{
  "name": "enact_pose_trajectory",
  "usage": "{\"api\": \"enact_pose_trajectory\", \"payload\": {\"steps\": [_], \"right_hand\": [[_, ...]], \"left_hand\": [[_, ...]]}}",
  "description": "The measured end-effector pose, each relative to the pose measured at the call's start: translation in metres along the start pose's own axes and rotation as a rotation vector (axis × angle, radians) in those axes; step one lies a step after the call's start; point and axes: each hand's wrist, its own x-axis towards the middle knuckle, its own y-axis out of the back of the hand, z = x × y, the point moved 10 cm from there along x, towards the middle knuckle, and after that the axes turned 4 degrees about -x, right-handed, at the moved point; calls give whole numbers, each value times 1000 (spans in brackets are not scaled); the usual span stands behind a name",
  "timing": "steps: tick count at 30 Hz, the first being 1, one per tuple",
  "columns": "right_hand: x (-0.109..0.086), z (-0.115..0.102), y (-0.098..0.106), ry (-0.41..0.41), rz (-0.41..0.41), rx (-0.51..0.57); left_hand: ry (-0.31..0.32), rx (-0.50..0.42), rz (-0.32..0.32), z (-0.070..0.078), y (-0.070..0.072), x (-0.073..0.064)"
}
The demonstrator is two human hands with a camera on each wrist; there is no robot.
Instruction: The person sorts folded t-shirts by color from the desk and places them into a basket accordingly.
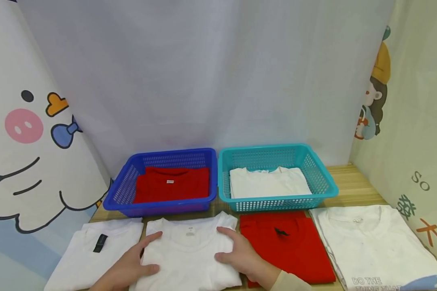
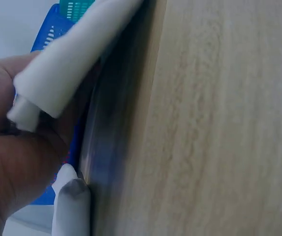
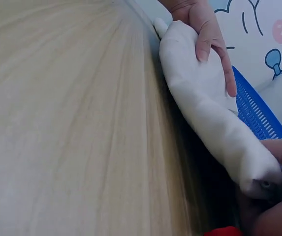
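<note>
A folded white T-shirt [image 1: 189,252] lies between both hands in the head view. My left hand [image 1: 136,260] grips its left side, and my right hand [image 1: 244,256] grips the right side, thumbs on top. In the left wrist view the shirt's edge [image 2: 77,64] sits between the thumb and fingers of the left hand [image 2: 17,162]. Seen from the right wrist, the shirt [image 3: 204,108] spans from the left hand [image 3: 200,24] to the right hand [image 3: 278,211], with a dark gap beneath it above the table.
A blue basket [image 1: 160,206] holds red folded shirts; a teal basket [image 1: 276,202] beside it holds white ones. Another white shirt [image 1: 83,262] lies left, a red shirt [image 1: 287,254] and a printed white shirt [image 1: 375,242] right, on the wooden table [image 1: 353,186]. Curtains stand behind.
</note>
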Motion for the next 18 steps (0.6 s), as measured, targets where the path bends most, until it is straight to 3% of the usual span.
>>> {"api": "enact_pose_trajectory", "payload": {"steps": [4, 14, 18], "right_hand": [[-8, -7, 10, 80, 29, -35], [-36, -18, 54, 86, 88, 91], [-47, -24, 77, 97, 135, 137]], "left_hand": [[-33, -37, 53, 10, 2, -6], [-24, -187, 236, 42, -3, -25], [-59, -233, 268, 63, -9, -29]]}}
